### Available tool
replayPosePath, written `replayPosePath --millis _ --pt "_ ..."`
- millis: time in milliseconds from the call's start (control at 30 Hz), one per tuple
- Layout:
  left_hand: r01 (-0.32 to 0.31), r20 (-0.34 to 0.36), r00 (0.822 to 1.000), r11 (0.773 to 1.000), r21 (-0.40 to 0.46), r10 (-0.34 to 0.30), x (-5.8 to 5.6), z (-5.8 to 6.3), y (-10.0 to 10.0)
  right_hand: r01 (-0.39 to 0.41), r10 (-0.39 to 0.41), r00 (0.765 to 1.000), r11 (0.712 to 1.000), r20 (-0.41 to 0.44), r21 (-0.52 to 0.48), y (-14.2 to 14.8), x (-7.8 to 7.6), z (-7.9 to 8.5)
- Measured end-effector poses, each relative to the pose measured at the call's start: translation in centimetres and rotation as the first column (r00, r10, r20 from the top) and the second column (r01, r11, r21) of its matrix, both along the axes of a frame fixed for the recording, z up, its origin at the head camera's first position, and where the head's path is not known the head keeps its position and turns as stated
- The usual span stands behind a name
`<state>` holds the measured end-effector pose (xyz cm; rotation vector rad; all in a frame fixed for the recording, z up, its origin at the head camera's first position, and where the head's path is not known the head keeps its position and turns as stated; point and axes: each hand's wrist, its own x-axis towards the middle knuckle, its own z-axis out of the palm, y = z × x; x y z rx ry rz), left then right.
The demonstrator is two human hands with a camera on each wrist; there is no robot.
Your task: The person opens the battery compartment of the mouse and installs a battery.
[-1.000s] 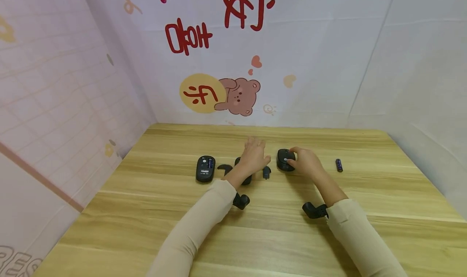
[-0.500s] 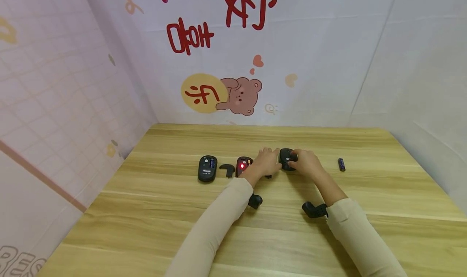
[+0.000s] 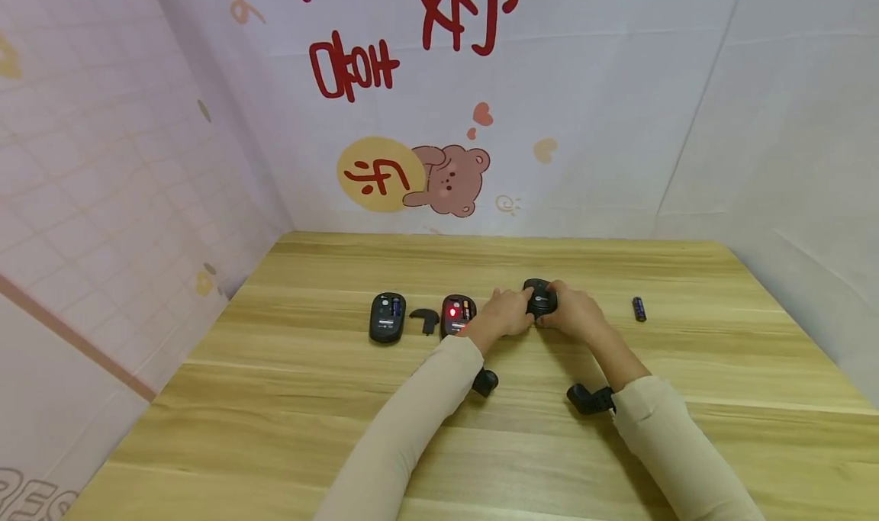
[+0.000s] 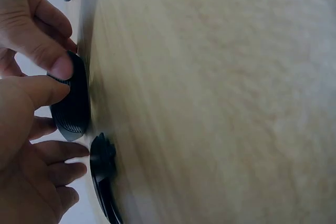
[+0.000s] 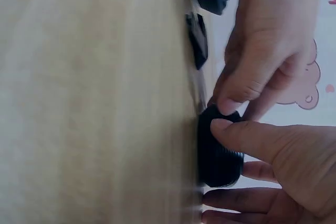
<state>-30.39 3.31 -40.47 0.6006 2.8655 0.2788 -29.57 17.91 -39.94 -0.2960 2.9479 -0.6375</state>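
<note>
A black computer mouse [image 3: 542, 298] lies top up on the table between the two hands. My left hand [image 3: 507, 313] pinches its left side, with the thumb on the near end and fingers at the side in the left wrist view. My right hand [image 3: 575, 311] grips the opposite side, its thumb [image 5: 223, 126] also on the near end, close to the left thumb. Beside the left fingers lies a small black battery cover [image 4: 102, 161], hidden behind the left hand in the head view.
Left of the hands, an upturned mouse [image 3: 455, 313] glows red beneath, its battery bay open. Another upturned mouse [image 3: 387, 317] lies farther left, with a loose black cover [image 3: 426, 319] between them. A blue battery [image 3: 639, 309] is on the right.
My left hand has moved right from above the middle mouse to the right-hand mouse and taken hold of it. The right hand stays on that mouse. The red glow has come into view.
</note>
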Motion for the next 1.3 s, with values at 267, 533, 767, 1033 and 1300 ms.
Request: replayPosePath --millis 267,533,767,1033,1300 --pt "-0.019 0.045 0.999 0.998 0.065 0.016 0.1 -0.1 0.0 0.01 -0.011 0.999 1.0 -0.039 -0.013 -0.3 0.1 -0.7" --pt "-0.039 -0.082 0.996 0.997 0.065 0.045 0.3 0.1 -0.2 0.011 -0.016 0.997 0.997 -0.069 -0.081 -0.4 0.7 0.3" --pt "-0.134 -0.222 0.961 0.98 0.147 0.164 0.3 0.6 -0.2 -0.001 -0.011 0.992 0.995 -0.128 -0.095 -0.9 1.2 2.4" --pt "-0.168 -0.353 0.911 0.974 0.154 0.213 0.9 1.7 -0.9 -0.051 0.031 0.991 0.986 -0.128 -0.159 -1.1 1.6 4.3" --pt "-0.114 -0.329 0.914 0.93 0.348 0.236 1.4 3.1 -2.9 -0.077 0.033 0.962 0.985 -0.27 -0.153 -1.8 2.2 4.8"
